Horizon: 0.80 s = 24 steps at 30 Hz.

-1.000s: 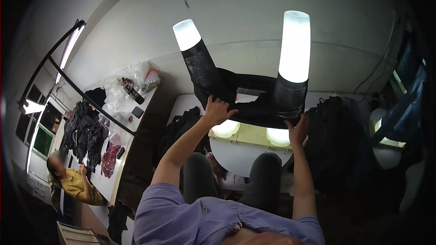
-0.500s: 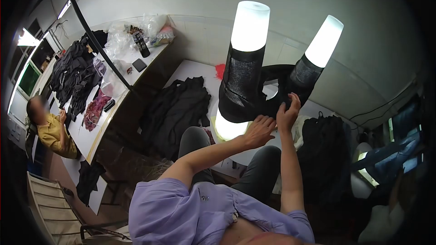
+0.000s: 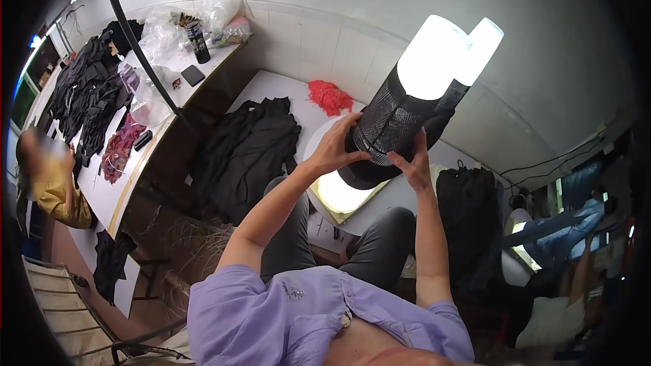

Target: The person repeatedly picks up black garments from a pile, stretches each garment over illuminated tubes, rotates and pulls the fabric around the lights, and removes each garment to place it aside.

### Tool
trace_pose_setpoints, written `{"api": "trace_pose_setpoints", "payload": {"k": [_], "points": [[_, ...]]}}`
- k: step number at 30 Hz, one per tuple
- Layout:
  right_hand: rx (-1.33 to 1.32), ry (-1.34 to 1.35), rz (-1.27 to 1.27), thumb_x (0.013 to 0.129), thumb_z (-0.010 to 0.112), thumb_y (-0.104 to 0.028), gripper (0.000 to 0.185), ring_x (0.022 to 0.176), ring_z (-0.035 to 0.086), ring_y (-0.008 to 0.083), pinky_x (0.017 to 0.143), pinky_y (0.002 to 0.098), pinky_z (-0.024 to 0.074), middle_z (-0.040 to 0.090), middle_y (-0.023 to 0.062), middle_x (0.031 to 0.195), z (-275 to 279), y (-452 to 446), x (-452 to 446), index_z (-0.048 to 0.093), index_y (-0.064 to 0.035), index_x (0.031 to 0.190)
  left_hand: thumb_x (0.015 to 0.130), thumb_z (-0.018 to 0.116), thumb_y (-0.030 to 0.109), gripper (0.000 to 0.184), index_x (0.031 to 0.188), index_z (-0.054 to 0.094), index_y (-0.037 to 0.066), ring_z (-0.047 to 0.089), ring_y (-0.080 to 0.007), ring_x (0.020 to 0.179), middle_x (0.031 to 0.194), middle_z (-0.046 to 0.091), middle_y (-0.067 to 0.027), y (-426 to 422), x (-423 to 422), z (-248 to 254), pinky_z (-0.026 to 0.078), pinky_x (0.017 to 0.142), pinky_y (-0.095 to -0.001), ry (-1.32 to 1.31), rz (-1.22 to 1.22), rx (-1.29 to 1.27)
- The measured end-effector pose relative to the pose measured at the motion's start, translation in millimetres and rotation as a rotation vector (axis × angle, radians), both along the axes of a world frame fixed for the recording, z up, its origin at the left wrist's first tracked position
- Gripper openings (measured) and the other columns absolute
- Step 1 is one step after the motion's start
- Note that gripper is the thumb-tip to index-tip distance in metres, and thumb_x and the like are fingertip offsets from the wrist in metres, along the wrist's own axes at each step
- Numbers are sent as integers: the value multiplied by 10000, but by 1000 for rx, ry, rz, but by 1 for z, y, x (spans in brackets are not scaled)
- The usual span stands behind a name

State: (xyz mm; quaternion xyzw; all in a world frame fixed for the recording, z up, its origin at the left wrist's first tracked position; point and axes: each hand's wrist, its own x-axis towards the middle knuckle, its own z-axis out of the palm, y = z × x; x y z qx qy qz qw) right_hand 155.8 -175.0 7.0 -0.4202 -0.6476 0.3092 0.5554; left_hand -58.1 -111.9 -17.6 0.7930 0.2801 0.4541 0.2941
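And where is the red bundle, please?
In the head view, the red bundle lies on the white table beside the wall, just beyond the left hand.

Two glowing white tops (image 3: pixel 432 57) (image 3: pixel 486 44), two black fabric tubes (image 3: pixel 395 118) (image 3: pixel 450 99), two wearer's hands (image 3: pixel 338 147) (image 3: pixel 415 165), one red bundle (image 3: pixel 329 96), one bottle (image 3: pixel 196 42).

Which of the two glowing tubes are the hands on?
The nearer tube, on the left: left hand and right hand touch the black fabric around it. The other tube is partly hidden behind it.

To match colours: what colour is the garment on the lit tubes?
The garment is black, clearest in the head view.
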Motion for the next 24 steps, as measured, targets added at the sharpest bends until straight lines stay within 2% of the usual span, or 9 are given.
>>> {"api": "trace_pose_setpoints", "payload": {"k": [6,9,13,16,19,24], "points": [[-22,-239,-28,651,816,-252,1032,1182,470,294,995,375,383,437,181,1300,-10,-1,6,159,-37,1417,608,841,337,912,1342,362,87,512,-299,1115,1236,502,-156,6,-4,-16,456,902,-412,32,-21,-16],[-100,-372,-117,622,832,-327,1111,1155,511,337,966,383,415,476,220,1267,-27,-6,7,123,-30,1425,606,842,342,922,1346,358,81,512,-296,1115,1225,509,-161,7,-6,-20,455,902,-415,76,-30,-48],[-216,-531,-275,607,826,-411,1193,1142,520,374,945,385,430,480,266,1261,-54,-24,0,76,28,1424,601,841,363,945,1358,356,73,496,-305,1125,1217,521,-162,11,-6,-31,472,883,-414,148,-32,-73],[-238,-485,-270,606,825,-419,1167,1157,504,383,955,395,421,476,267,1265,-53,-34,-3,127,54,1412,566,849,394,960,1323,392,20,508,-335,1085,1160,543,-193,14,-2,-44,437,906,-402,111,-23,-47],[-99,-530,-291,627,815,-409,1078,1185,472,396,977,406,399,468,269,1271,-60,-31,10,216,62,1389,555,852,412,969,1306,409,-9,515,-348,1058,1121,557,-205,13,-1,-49,422,908,-396,89,-11,-38],[133,-559,-385,704,775,-358,892,1171,474,387,994,419,376,479,259,1258,-9,-46,8,316,59,1345,553,852,412,968,1302,408,-11,525,-333,998,1100,562,-194,-2,2,-47,441,859,-388,81,-10,-15]]}}
